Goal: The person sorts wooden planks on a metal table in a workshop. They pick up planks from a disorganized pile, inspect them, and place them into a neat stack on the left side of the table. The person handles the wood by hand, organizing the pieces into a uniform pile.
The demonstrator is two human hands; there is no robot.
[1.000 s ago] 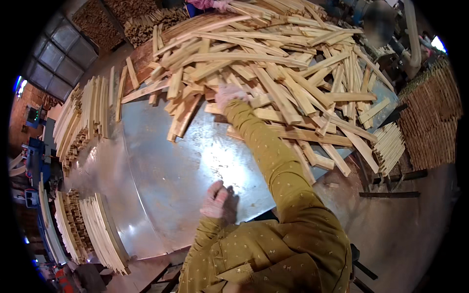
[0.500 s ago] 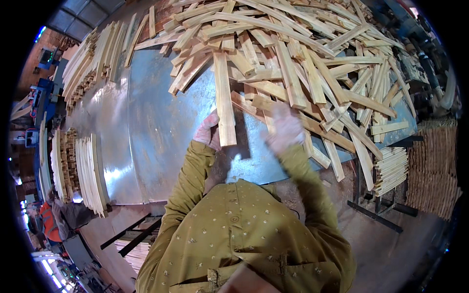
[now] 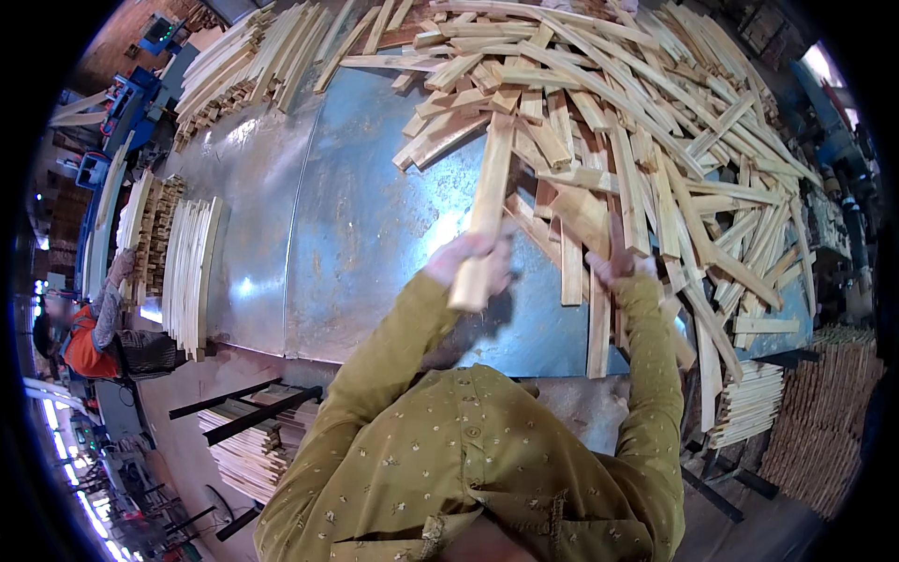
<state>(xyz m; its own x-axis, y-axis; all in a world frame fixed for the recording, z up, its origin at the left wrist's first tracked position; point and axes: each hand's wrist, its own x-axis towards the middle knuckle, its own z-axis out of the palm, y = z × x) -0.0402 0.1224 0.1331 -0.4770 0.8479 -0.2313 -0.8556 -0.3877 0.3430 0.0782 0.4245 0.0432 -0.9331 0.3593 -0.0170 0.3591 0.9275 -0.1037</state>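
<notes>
Over the dented grey sheet-metal table (image 3: 356,234), my left hand (image 3: 465,259) grips 1 long pale wooden slat (image 3: 487,201), my right hand (image 3: 623,267) clutches another slat (image 3: 599,318); either could snag the loose heap of slats (image 3: 646,140) and topple pieces.

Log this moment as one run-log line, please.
left hand: grips slat by near end | right hand: on slat pile | surface: metal table | side: stacked slats
</notes>
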